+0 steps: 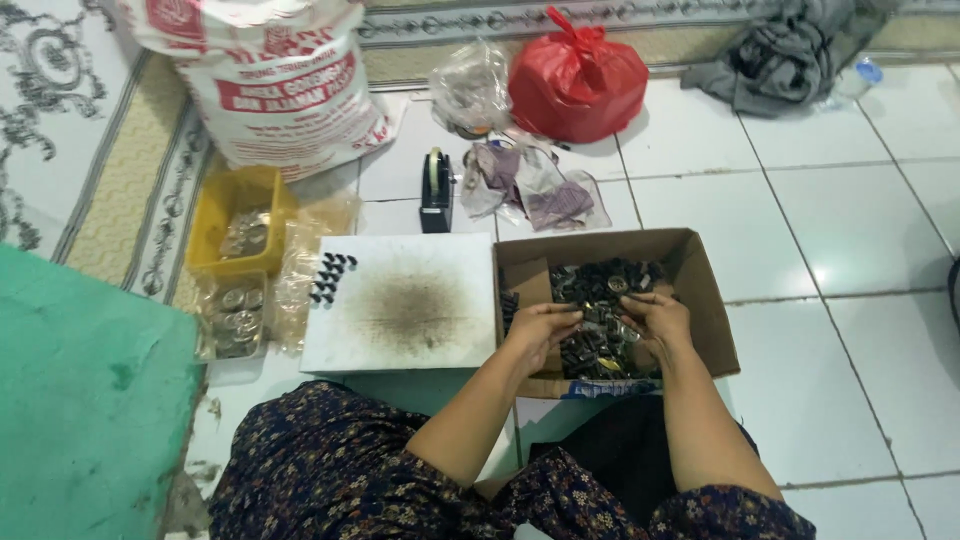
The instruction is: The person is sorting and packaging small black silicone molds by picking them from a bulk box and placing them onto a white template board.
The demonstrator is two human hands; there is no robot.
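Small dark parts (600,300) fill the cardboard box (700,300) on the tile floor (850,220) in front of me, my left hand (540,330) & right hand (655,322) both in the pile w/ fingers curled down, can't tell what they grip, stained white board (400,300) just left.

box (706,300) – brown | parts (600,300) – black | bag (577,80) – red | tub (222,205) – yellow | mat (80,400) – green | dress (330,470) – dark floral

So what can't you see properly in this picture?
Head view only:
- Small dark parts in the cardboard box: too small to identify.
- Left hand and right hand: fingertips buried among parts, grip unclear.
- Red bag: knotted shut, contents hidden.
- White sack: top cut off.
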